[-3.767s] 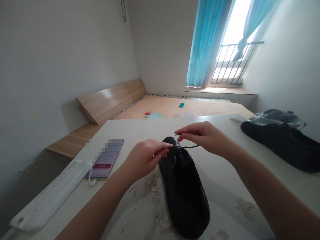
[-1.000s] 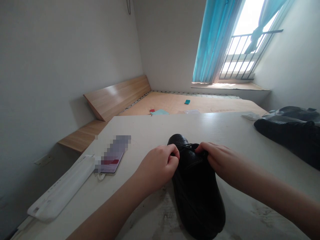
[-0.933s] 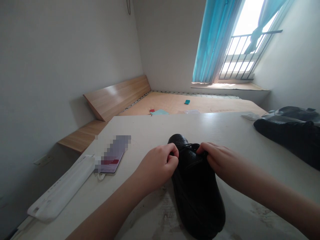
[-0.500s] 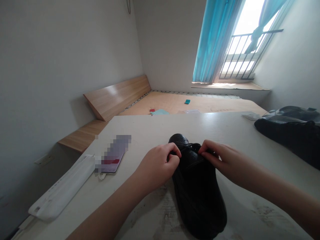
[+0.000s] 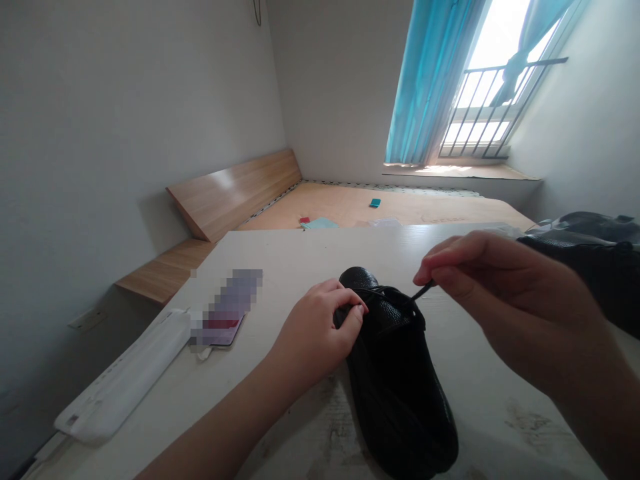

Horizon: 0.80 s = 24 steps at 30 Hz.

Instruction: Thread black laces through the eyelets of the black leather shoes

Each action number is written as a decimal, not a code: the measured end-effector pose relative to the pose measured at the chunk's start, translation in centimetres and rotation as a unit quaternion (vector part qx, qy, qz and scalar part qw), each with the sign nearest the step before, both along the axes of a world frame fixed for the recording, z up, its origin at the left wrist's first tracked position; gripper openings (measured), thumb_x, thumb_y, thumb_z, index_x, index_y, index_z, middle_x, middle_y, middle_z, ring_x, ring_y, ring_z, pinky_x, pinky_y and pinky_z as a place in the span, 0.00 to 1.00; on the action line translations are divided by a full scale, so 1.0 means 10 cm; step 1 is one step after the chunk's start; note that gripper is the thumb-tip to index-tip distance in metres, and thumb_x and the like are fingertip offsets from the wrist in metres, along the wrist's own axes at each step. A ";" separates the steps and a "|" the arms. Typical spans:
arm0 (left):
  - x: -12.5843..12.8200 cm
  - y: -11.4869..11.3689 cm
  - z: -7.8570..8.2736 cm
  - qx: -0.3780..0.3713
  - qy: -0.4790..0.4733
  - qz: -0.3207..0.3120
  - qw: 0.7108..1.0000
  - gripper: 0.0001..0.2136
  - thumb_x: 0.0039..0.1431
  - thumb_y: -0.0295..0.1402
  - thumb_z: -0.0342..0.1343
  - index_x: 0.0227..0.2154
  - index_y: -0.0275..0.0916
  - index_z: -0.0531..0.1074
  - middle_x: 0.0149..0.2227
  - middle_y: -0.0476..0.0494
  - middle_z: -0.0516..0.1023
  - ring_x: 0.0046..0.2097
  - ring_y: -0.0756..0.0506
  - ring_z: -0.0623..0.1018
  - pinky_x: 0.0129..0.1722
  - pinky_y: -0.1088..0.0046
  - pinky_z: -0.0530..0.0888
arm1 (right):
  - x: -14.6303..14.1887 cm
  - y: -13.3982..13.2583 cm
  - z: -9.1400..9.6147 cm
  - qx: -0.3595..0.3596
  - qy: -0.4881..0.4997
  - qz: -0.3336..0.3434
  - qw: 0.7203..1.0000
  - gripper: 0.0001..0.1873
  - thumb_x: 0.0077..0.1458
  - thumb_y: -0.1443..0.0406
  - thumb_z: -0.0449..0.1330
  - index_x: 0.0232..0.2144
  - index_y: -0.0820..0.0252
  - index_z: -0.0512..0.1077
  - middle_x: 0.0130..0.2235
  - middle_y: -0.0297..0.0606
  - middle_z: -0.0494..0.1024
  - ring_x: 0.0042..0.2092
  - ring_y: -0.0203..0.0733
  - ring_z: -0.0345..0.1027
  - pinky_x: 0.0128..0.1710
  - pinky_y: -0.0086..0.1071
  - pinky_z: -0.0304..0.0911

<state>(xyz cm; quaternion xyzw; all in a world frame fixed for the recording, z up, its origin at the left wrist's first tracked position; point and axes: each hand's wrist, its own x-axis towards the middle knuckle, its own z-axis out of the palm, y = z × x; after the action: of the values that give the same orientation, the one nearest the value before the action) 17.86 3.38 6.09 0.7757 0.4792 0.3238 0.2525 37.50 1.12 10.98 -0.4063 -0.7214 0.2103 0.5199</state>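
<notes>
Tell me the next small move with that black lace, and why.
Probably draw the black lace slowly upward with the right hand, whose fingers pinch its tip. The lace runs down to the top of the black leather shoe, and the left hand sits on the shoe, seemingly steadying it, so a gentle pull looks safe.

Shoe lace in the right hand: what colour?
Black, the lace pinched in the right hand, matching the leather shoe; the head view shows it best.

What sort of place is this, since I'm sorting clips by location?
Probably a small bedroom: a bare wooden bed frame with a headboard fills the far end, beside a window with blue curtains and a metal railing.
</notes>
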 end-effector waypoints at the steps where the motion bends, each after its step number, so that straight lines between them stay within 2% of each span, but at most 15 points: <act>1: 0.00 0.00 0.01 0.015 -0.005 -0.004 1.000 0.08 0.58 0.32 0.53 0.30 0.40 0.78 0.35 0.45 0.75 0.41 0.44 0.73 0.42 0.67 0.68 | -0.03 -0.04 0.07 0.023 0.012 0.009 1.000 0.02 0.59 0.65 0.60 0.34 0.50 0.72 0.33 0.30 0.75 0.37 0.35 0.71 0.35 0.27 0.67; 3: -0.01 -0.01 0.03 0.048 -0.028 -0.018 0.998 0.08 0.59 0.33 0.55 0.31 0.40 0.79 0.36 0.44 0.73 0.42 0.44 0.73 0.44 0.66 0.68 | -0.09 -0.09 0.17 0.053 0.000 0.042 0.998 0.06 0.59 0.68 0.59 0.34 0.49 0.72 0.34 0.30 0.75 0.38 0.34 0.71 0.36 0.25 0.67; 5: -0.03 -0.01 0.05 0.077 -0.080 -0.039 0.993 0.08 0.59 0.32 0.55 0.34 0.40 0.79 0.34 0.45 0.73 0.41 0.45 0.72 0.43 0.67 0.68 | -0.16 -0.10 0.21 0.042 -0.025 0.093 0.995 0.07 0.59 0.69 0.58 0.34 0.50 0.72 0.34 0.29 0.75 0.37 0.32 0.70 0.36 0.24 0.67; 9: -0.07 0.01 0.08 0.092 -0.196 -0.034 0.976 0.07 0.60 0.33 0.56 0.34 0.38 0.78 0.29 0.48 0.75 0.34 0.49 0.73 0.38 0.71 0.69 | -0.29 0.11 0.06 -0.095 0.016 0.172 0.980 0.03 0.59 0.65 0.59 0.32 0.54 0.72 0.32 0.30 0.74 0.34 0.31 0.69 0.33 0.25 0.66; 11: -0.08 0.03 0.06 0.079 -0.218 -0.015 0.973 0.06 0.59 0.33 0.57 0.33 0.38 0.78 0.28 0.48 0.76 0.33 0.49 0.73 0.37 0.71 0.69 | -0.32 0.26 -0.06 -0.162 0.063 0.184 0.967 0.05 0.57 0.63 0.61 0.31 0.57 0.73 0.31 0.31 0.73 0.33 0.32 0.69 0.33 0.26 0.66; 13: -0.07 0.06 0.04 0.062 -0.226 -0.005 0.972 0.07 0.58 0.33 0.58 0.31 0.37 0.78 0.28 0.48 0.78 0.33 0.49 0.74 0.37 0.71 0.69 | -0.33 0.37 -0.14 -0.189 0.096 0.183 0.960 0.06 0.55 0.62 0.62 0.29 0.59 0.73 0.32 0.32 0.72 0.33 0.32 0.68 0.33 0.26 0.65; 19: -0.06 0.07 0.01 0.045 -0.238 -0.010 0.970 0.06 0.55 0.32 0.60 0.27 0.37 0.78 0.27 0.48 0.77 0.32 0.49 0.74 0.36 0.72 0.70 | -0.30 0.42 -0.22 -0.188 0.096 0.194 0.958 0.03 0.53 0.64 0.63 0.30 0.56 0.78 0.34 0.33 0.68 0.35 0.32 0.66 0.32 0.27 0.64; 24: -0.07 0.08 0.00 -0.002 -0.271 -0.030 0.962 0.07 0.56 0.34 0.60 0.25 0.38 0.78 0.27 0.48 0.78 0.34 0.48 0.75 0.38 0.71 0.71 | -0.32 0.36 -0.29 -0.084 0.055 0.190 0.977 0.12 0.58 0.68 0.58 0.40 0.49 0.80 0.35 0.34 0.70 0.37 0.34 0.66 0.36 0.30 0.66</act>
<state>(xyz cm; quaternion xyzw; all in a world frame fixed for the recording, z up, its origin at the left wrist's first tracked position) 17.16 4.21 6.08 0.6726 0.3698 0.5135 0.3837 34.28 4.74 8.08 -0.2917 -0.7357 0.3874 0.4729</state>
